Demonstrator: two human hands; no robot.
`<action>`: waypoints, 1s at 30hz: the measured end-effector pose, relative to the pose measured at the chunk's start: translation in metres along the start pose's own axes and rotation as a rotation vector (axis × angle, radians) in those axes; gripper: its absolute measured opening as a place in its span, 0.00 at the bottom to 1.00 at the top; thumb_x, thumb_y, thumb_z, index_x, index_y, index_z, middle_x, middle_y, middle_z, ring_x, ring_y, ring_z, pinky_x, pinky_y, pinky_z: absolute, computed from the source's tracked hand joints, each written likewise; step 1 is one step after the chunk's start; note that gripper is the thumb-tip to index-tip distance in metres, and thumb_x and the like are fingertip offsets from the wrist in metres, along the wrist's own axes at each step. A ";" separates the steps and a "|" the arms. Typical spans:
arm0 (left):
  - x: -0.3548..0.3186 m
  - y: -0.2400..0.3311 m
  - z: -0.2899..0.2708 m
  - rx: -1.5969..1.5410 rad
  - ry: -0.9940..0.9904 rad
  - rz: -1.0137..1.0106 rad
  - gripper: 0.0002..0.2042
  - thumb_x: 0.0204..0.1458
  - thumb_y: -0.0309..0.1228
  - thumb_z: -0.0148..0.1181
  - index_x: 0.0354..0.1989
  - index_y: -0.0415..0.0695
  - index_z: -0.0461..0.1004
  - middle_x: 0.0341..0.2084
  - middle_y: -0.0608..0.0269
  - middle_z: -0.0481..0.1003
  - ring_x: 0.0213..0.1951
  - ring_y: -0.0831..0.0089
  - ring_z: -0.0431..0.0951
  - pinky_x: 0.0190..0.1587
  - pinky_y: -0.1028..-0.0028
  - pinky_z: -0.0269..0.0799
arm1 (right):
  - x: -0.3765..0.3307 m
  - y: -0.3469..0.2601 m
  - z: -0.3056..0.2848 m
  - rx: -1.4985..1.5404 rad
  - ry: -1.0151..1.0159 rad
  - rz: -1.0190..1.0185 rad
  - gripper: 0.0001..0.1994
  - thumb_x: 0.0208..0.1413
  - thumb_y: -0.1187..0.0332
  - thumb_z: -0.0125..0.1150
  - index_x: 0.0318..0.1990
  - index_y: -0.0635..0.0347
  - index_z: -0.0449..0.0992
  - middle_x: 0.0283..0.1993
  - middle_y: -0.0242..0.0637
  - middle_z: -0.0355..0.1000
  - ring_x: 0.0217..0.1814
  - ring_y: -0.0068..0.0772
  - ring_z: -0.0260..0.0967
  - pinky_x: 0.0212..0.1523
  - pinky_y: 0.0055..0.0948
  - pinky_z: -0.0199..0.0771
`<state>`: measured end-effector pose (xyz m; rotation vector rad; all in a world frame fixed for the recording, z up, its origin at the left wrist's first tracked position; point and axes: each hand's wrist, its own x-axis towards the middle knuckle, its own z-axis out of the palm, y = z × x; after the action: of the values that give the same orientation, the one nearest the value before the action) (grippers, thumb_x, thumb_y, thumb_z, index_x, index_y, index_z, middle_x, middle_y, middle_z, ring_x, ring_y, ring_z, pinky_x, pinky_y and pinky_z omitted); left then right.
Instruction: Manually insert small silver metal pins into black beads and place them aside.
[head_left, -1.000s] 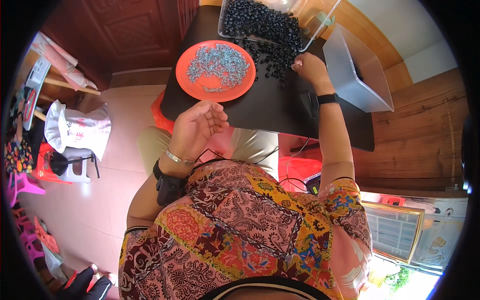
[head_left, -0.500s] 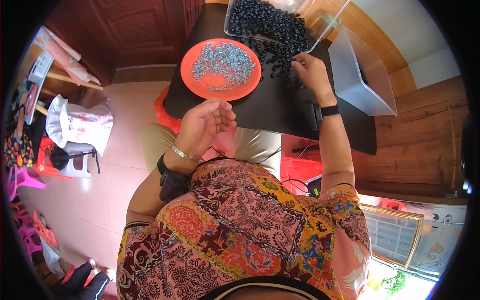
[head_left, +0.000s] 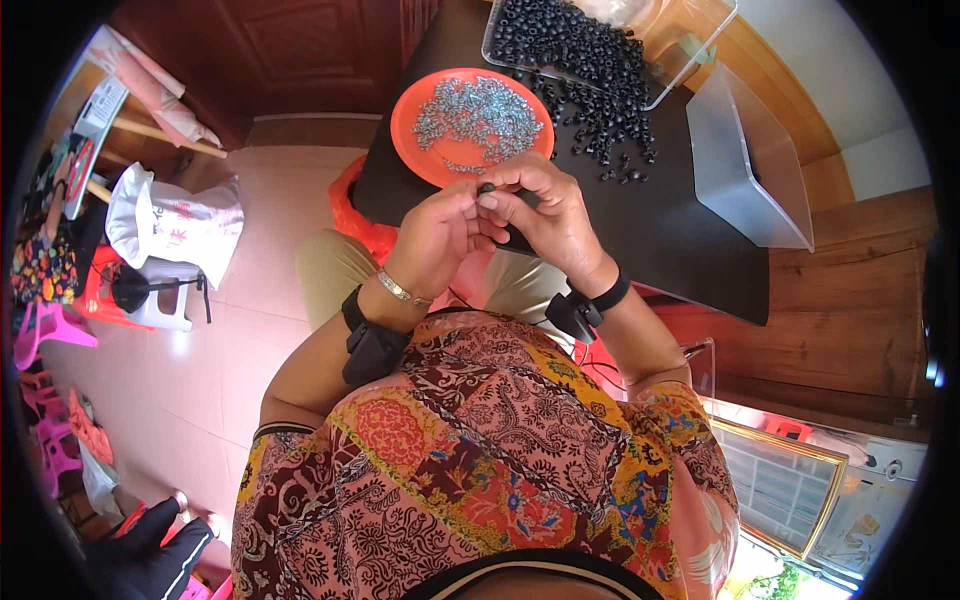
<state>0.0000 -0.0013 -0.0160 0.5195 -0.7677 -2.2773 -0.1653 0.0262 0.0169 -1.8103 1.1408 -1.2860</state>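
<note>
The right hand is gripping one black piece, its thumb and index finger closing on it with barely a gap. The left hand is facing it palm inward, its fingers lying half-bent and loosely gathered; its thumb and index tips are sitting right at the piece, but I cannot tell whether they are pinching it too or just touching it.

One plate, red, is resting on the table, bearing silver pieces too many to count. Two clear boxes are standing there: the far box is holding a heap of black pieces, again beyond counting, and the right box is showing something dark inside. Loose pieces, black and numerous, are spilling over the table between them.

The held piece is lying between the two hands, at the right fingertips, just near of the plate; the loose pieces are lying farther off, to the far right of the fingers.
</note>
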 end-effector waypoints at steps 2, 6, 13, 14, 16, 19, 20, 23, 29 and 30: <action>-0.004 0.001 -0.003 0.004 -0.009 0.010 0.12 0.59 0.37 0.44 0.42 0.44 0.69 0.32 0.63 0.74 0.34 0.72 0.75 0.39 0.74 0.69 | 0.001 0.010 0.005 -0.136 0.037 -0.162 0.06 0.52 0.79 0.61 0.38 0.64 0.76 0.38 0.33 0.71 0.36 0.21 0.68 0.38 0.21 0.70; -0.007 0.002 -0.005 0.034 -0.009 0.051 0.12 0.58 0.36 0.45 0.44 0.43 0.69 0.33 0.64 0.73 0.35 0.72 0.75 0.41 0.73 0.69 | -0.003 0.014 0.018 0.073 0.083 0.025 0.05 0.53 0.76 0.62 0.37 0.63 0.74 0.34 0.32 0.70 0.32 0.21 0.68 0.35 0.22 0.70; -0.012 0.002 -0.013 -0.044 -0.059 0.045 0.13 0.58 0.36 0.48 0.45 0.41 0.68 0.33 0.64 0.73 0.36 0.73 0.74 0.41 0.73 0.69 | -0.003 0.006 0.021 0.396 -0.028 0.163 0.03 0.56 0.77 0.58 0.38 0.64 0.74 0.38 0.30 0.69 0.32 0.19 0.67 0.36 0.19 0.70; -0.014 0.002 -0.013 -0.048 -0.066 0.062 0.13 0.58 0.36 0.48 0.45 0.41 0.68 0.33 0.64 0.73 0.37 0.72 0.74 0.42 0.73 0.69 | -0.002 0.005 0.019 0.390 -0.048 0.156 0.03 0.56 0.77 0.58 0.38 0.64 0.74 0.38 0.30 0.69 0.32 0.19 0.68 0.36 0.19 0.70; -0.015 0.003 -0.014 -0.053 -0.073 0.081 0.12 0.58 0.36 0.48 0.44 0.41 0.68 0.33 0.63 0.72 0.37 0.72 0.74 0.42 0.73 0.69 | 0.004 0.002 0.014 0.282 0.020 0.125 0.05 0.57 0.77 0.57 0.39 0.64 0.75 0.38 0.30 0.71 0.34 0.18 0.68 0.39 0.20 0.70; -0.018 0.005 -0.014 -0.046 -0.056 0.124 0.11 0.59 0.35 0.47 0.42 0.41 0.68 0.34 0.63 0.72 0.37 0.71 0.74 0.43 0.72 0.69 | 0.021 0.006 -0.008 -0.014 0.150 0.109 0.07 0.56 0.75 0.59 0.41 0.64 0.77 0.39 0.31 0.75 0.40 0.18 0.68 0.45 0.21 0.68; -0.019 0.007 -0.014 -0.038 -0.078 0.127 0.10 0.60 0.35 0.46 0.41 0.41 0.68 0.34 0.62 0.72 0.37 0.70 0.74 0.43 0.72 0.69 | 0.027 0.008 -0.019 -0.163 0.160 0.118 0.07 0.56 0.74 0.59 0.41 0.65 0.77 0.39 0.31 0.75 0.39 0.18 0.69 0.43 0.20 0.68; -0.022 0.011 -0.014 -0.033 -0.113 0.122 0.10 0.60 0.35 0.45 0.39 0.41 0.68 0.34 0.62 0.72 0.37 0.69 0.74 0.43 0.71 0.69 | 0.038 0.010 -0.037 -0.498 0.209 0.114 0.08 0.54 0.69 0.61 0.39 0.63 0.77 0.32 0.33 0.75 0.33 0.22 0.71 0.36 0.22 0.71; -0.024 0.013 -0.017 -0.055 -0.122 0.131 0.10 0.60 0.35 0.45 0.39 0.42 0.68 0.34 0.62 0.72 0.37 0.69 0.74 0.43 0.71 0.68 | 0.029 0.026 -0.074 -1.066 0.203 0.045 0.08 0.50 0.64 0.62 0.34 0.58 0.77 0.33 0.38 0.75 0.35 0.39 0.74 0.35 0.32 0.73; -0.024 0.013 -0.017 -0.052 -0.123 0.133 0.10 0.60 0.35 0.45 0.38 0.42 0.68 0.34 0.62 0.72 0.37 0.69 0.74 0.43 0.72 0.68 | 0.027 0.031 -0.080 -1.095 0.199 0.116 0.08 0.50 0.64 0.62 0.34 0.57 0.77 0.33 0.38 0.76 0.35 0.39 0.74 0.35 0.33 0.73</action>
<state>0.0316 0.0017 -0.0167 0.2976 -0.7766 -2.2148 -0.2458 -0.0124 0.0267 -2.2796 2.3175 -0.7951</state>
